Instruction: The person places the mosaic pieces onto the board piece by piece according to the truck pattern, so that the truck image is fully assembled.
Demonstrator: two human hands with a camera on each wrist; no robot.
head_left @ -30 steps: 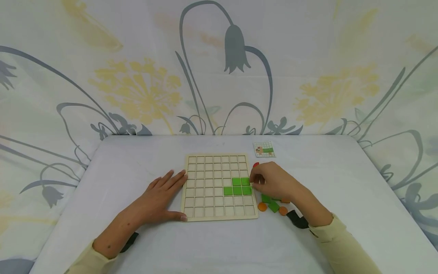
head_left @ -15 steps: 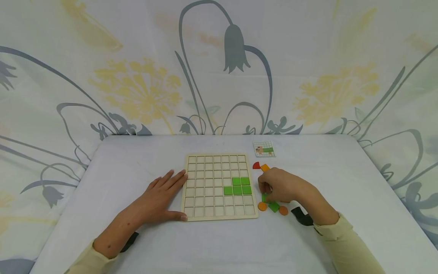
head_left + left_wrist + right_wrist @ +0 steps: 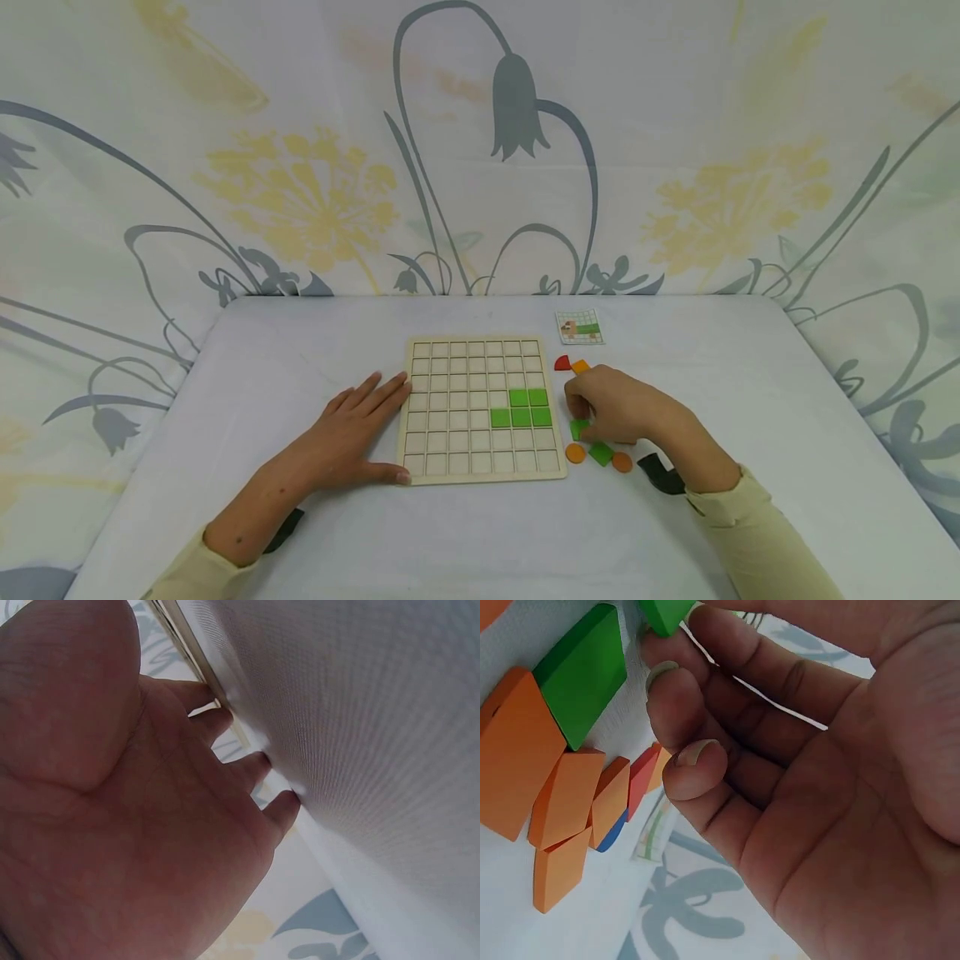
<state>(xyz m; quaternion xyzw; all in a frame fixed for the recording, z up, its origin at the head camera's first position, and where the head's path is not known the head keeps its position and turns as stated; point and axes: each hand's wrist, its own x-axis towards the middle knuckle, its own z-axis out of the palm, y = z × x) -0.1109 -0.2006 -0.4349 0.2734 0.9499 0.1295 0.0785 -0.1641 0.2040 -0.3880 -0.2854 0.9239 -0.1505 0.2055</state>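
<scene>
My left hand [image 3: 348, 433] lies with fingers spread at the left edge of a wooden grid board [image 3: 450, 479]. Its fingertips and thumb touch the board's frame; in the left wrist view the fingers [image 3: 281, 814] reach down to the cloth. Green square tiles [image 3: 520, 417] fill several cells at the board's right side. Just right of the board, my right hand [image 3: 618, 404] bends over loose pieces and pinches a green tile [image 3: 664, 613] at its fingertips. The same view shows another green tile [image 3: 585, 675] lying close by. The right thumb is mostly hidden there.
Orange round pieces [image 3: 575, 452] lie near the board's lower right corner. A red quarter-round piece [image 3: 562, 363] and an orange piece [image 3: 580, 367] lie beyond the right hand. A small pattern card [image 3: 579, 327] lies farther back. Orange tiles [image 3: 517, 757] and a blue piece [image 3: 613, 831] sit below the hand.
My right hand has moved from the board's right edge to the loose pieces at the right and taken hold of a green tile. The left hand has not moved.
</scene>
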